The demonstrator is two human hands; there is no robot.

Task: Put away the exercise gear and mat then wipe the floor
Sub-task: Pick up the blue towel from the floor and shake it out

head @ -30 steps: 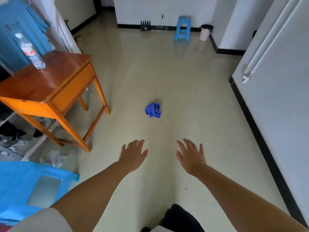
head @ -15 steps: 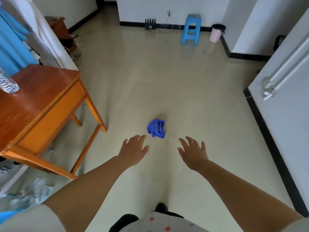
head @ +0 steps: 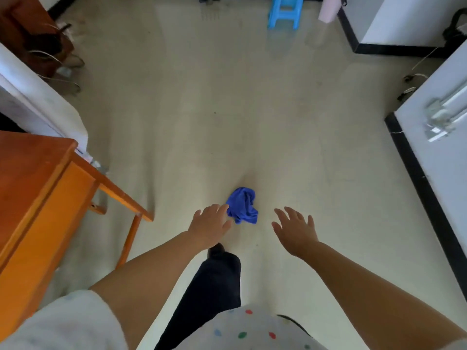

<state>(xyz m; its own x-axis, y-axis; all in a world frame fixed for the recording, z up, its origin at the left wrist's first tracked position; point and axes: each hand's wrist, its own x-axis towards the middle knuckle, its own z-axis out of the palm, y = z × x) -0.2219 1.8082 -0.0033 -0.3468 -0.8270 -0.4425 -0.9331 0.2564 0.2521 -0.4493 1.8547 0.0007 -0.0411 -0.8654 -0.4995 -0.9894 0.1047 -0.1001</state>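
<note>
Spreading across most of the view, the pale floor (head: 252, 109) carries a crumpled blue cloth (head: 243, 205) near its middle. An orange desk (head: 38, 198) fills the left side, one leg standing just left of the left arm. A white wall (head: 439, 173) with a black skirting runs down the right. A dark trouser leg (head: 209, 281) steps forward between the arms, its shoe just short of the cloth. At the far end stand a blue stool (head: 284, 12) and, beside it, a pale bin (head: 328, 10). The left hand (head: 208, 227) reaches out with fingers straight, holding nothing, fingertips overlapping the cloth's near edge; contact cannot be judged. The right hand (head: 295, 232) is spread and empty, near the cloth's right. No writing is legible.
</note>
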